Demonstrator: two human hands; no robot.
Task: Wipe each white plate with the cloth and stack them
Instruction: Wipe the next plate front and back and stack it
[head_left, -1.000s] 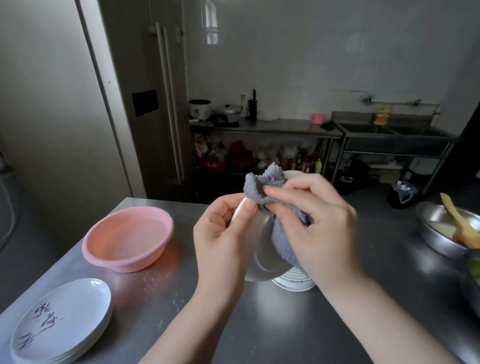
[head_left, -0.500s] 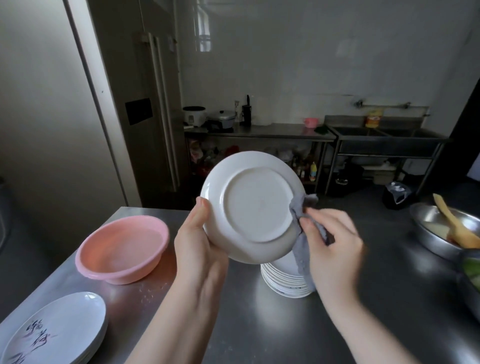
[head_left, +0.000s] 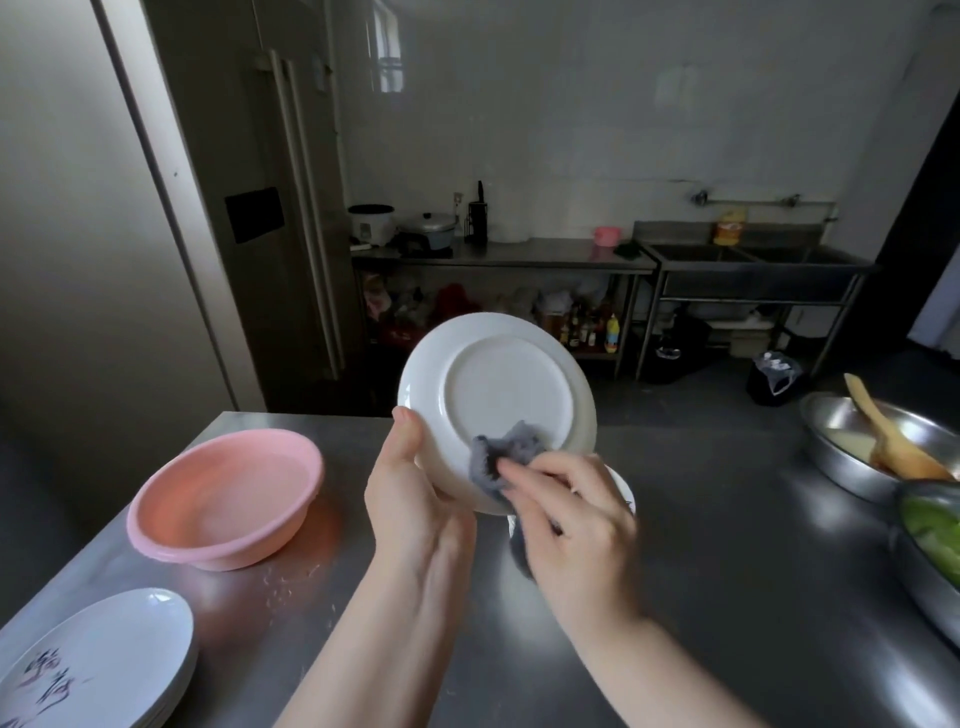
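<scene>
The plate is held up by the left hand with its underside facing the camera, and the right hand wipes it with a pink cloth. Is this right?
Not quite: the cloth is grey, not pink, as the head view shows. The rest holds: the left hand holds the plate up, underside to the camera, and the right hand wipes it.

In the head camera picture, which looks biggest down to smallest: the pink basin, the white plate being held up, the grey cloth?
1. Pink basin and held white plate: look about alike; the plate is nearer the camera, so unsure.
2. Grey cloth, clearly smallest, partly hidden.
</scene>
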